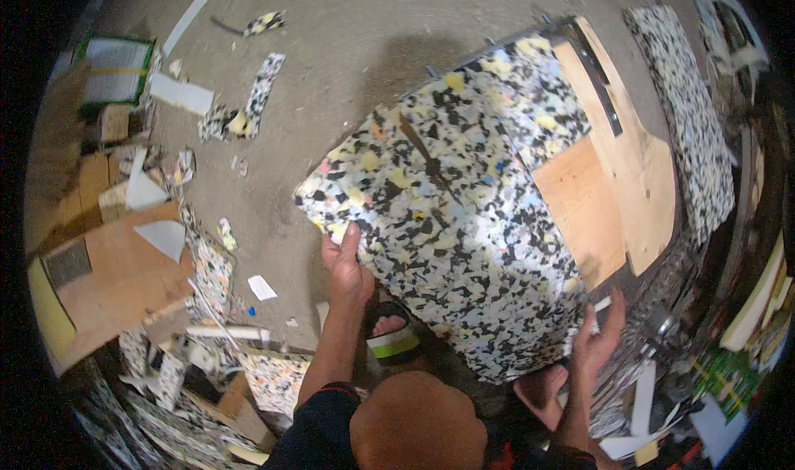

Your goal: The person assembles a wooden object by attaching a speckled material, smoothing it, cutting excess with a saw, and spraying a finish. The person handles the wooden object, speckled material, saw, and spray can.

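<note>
A large speckled foam sheet (464, 246) in black, white and yellow bits slants across the middle in front of me. My left hand (348, 271) grips its left edge, thumb on top and fingers underneath. A dark slit (429, 159) runs through the sheet's upper part. By its lower right corner is my right hand (598, 337), thumb and fingers closed around a small white stick-like piece (602, 303); whether this hand also touches the foam I cannot tell. Plywood panels (580, 201) lie against the sheet's right side, with a black slotted metal strip (598, 77) on them.
Another speckled foam slab (683, 114) lies on the far right. Foam scraps (263, 93) are scattered on the grey floor (331, 31). Boards (124, 279) and offcuts pile up on the left. My sandalled foot (391, 329) is close to the sheet's near edge.
</note>
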`<state>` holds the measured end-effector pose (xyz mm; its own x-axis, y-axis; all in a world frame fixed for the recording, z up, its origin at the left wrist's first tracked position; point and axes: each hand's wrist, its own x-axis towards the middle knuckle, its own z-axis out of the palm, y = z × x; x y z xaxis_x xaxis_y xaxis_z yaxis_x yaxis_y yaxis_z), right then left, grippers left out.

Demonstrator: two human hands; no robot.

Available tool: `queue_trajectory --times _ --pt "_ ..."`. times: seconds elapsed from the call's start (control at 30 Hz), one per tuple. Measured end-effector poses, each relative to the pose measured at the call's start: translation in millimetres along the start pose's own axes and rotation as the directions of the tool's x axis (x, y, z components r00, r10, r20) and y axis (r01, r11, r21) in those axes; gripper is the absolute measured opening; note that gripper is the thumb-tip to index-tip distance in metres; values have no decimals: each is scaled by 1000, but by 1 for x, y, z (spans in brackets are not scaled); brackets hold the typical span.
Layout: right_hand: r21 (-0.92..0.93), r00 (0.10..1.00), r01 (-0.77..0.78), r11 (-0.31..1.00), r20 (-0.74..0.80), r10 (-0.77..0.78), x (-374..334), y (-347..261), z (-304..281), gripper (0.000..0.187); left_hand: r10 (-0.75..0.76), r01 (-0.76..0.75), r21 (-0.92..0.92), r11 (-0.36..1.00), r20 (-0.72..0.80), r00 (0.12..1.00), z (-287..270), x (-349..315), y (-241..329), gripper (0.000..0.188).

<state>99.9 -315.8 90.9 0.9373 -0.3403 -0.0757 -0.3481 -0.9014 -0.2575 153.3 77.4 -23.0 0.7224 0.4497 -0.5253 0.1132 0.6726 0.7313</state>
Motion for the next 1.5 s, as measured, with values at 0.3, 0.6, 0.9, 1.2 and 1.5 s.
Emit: queue_trajectory --times 0.3,0.6,0.9,1.2,1.5 --pt "220 520 836 503 -20 -854 146 -276 152 56 -1 0 -136 991 -9 1000 3 -1 -5 44" --pt "29 546 838 546 0 -838 145 -272 184 57 -110 88 -159 983 -133 985 12 -3 3 47" --pt "-14 560 827 561 -55 -827 151 -278 196 46 -34 32 -16 999 -156 987 13 -3 3 44" --pt "39 587 789 613 247 -771 134 -260 167 93 -46 35 -130 991 -82 996 13 0 3 49" --pt "-21 611 786 618 182 -771 144 -265 166 93 10 -7 -100 995 27 1000 5 2 1 52"
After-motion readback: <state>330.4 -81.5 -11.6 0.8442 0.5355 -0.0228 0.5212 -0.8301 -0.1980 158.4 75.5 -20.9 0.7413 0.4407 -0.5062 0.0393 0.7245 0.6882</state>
